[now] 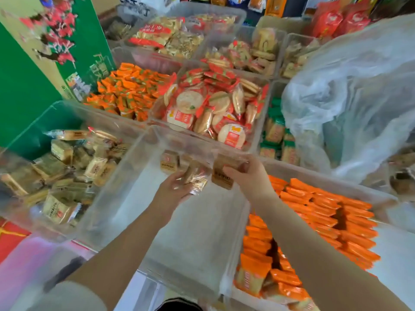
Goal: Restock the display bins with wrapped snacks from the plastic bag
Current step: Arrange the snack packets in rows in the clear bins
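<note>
Our left hand [173, 189] curls around a brown wrapped snack [195, 176], and our right hand [244, 173] pinches another snack [222, 176], both over the nearly bare clear bin [125, 198]. Orange packs [325, 212] sit beside us. The big plastic bag [350, 90] rests at the right, covering bins there.

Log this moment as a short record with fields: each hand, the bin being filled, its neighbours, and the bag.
left hand: left hand holds clear-wrapped brown snacks in its grip
right hand: right hand pinches a brown snack packet
bin being filled: clear middle bin, nearly empty, one packet at its far end
left neighbour: bin of tan wrapped cakes
right neighbour: bin of orange packets
bag: big clear plastic bag at the right, above the bins
</note>
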{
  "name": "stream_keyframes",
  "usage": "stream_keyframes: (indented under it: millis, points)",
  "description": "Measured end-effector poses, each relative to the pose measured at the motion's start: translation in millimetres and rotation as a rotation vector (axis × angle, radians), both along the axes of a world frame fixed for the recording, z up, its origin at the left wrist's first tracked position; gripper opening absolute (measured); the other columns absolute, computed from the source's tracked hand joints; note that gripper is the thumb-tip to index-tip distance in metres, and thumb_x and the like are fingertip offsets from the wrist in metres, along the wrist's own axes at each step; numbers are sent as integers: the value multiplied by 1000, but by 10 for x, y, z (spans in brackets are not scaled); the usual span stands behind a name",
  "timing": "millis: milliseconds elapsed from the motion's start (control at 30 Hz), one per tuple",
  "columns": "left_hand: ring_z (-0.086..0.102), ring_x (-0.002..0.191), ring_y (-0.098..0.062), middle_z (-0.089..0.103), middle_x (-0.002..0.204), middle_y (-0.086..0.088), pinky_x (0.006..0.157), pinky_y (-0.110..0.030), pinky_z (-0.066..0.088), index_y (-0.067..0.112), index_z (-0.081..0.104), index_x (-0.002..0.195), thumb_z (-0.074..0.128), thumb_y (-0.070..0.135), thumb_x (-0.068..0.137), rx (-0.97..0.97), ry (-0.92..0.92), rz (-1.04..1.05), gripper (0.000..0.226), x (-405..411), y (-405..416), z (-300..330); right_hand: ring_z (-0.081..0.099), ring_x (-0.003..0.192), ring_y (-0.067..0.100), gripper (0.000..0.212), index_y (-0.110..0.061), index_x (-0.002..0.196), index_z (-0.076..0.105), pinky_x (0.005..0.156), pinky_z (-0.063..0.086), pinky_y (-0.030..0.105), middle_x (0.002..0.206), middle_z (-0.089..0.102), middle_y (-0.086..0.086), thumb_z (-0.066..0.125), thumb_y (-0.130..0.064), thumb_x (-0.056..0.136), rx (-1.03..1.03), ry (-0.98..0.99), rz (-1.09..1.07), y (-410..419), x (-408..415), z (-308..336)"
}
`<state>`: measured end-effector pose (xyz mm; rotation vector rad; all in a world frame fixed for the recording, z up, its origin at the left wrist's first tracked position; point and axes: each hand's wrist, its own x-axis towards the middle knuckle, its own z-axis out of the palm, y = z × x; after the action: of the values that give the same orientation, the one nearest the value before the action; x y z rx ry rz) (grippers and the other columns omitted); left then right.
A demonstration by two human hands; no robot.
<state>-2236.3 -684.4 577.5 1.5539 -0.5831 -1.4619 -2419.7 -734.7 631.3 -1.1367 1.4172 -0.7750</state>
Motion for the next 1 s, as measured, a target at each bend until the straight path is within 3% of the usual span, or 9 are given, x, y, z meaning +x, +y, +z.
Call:
stream_keyframes:
  millis: [133, 233, 267, 400, 500, 633, 733, 833, 1000]
  points:
    - [60, 101, -31, 60, 108, -15, 95, -43, 48, 19, 57, 99, 69, 13, 62, 92, -76, -78, 39, 45, -163, -350, 55, 86, 22, 32, -7, 111, 48, 67, 43, 31, 97, 57, 5, 63, -23, 87, -121, 579, 181, -152, 290, -226]
    - [60, 85, -16, 62, 103, -7, 76, -16, 50, 8, 53, 115, 72, 7, 73, 60, -135, -150, 45, 34, -299, -583, 60, 98, 30, 44, -4, 129, 32, 67, 41, 31, 115, 56, 15, 53, -15, 92, -107, 898, 324, -278, 379, -363]
    - [59, 83, -14, 62, 102, -5, 67, -11, 45, 5, 52, 117, 69, 7, 80, 46, -249, -183, 41, 32, -339, -644, 61, 100, 31, 49, -2, 134, 26, 67, 40, 30, 119, 55, 16, 51, -10, 93, -103, 991, 368, -301, 398, -399]
    - [56, 95, -30, 63, 103, -11, 77, -32, 42, 8, 62, 107, 69, 29, 81, -62, -848, -369, 34, 90, -445, -851, 58, 107, 32, 41, -4, 130, 31, 74, 47, 35, 121, 53, 15, 45, -1, 91, -83, 1158, 430, -280, 447, -451]
    - [51, 102, -29, 62, 107, -7, 82, -37, 44, 11, 61, 109, 65, 34, 83, -35, -985, -516, 35, 197, -488, -845, 51, 115, 32, 39, -3, 131, 35, 81, 48, 37, 123, 55, 16, 40, 0, 92, -21, 1341, 484, -284, 483, -453]
    - [54, 104, -26, 62, 109, -3, 84, -36, 46, 14, 59, 110, 63, 37, 84, -17, -1019, -739, 35, 318, -517, -843, 47, 116, 29, 34, -7, 128, 45, 83, 42, 33, 124, 54, 11, 41, -7, 93, -96, 1619, 678, -292, 507, -418]
    - [56, 103, -25, 61, 110, -7, 86, -35, 46, 10, 58, 113, 64, 32, 85, -36, -909, -722, 36, 314, -465, -869, 48, 110, 26, 32, -9, 124, 50, 79, 42, 32, 123, 49, 9, 44, -6, 93, -162, 1626, 689, -228, 472, -329]
    - [57, 97, -21, 60, 107, -7, 78, -26, 42, 8, 56, 113, 65, 28, 86, -28, -880, -687, 34, 272, -420, -851, 55, 104, 27, 33, -7, 121, 48, 71, 45, 34, 119, 47, 9, 49, 0, 89, -224, 1390, 724, -149, 561, -295]
    - [55, 88, -18, 58, 100, -4, 73, -24, 39, 6, 52, 105, 65, 22, 86, 7, -799, -603, 29, 245, -363, -846, 56, 110, 34, 47, -1, 134, 33, 66, 43, 36, 132, 43, 13, 50, -5, 91, -1, 1258, 769, -171, 858, -600]
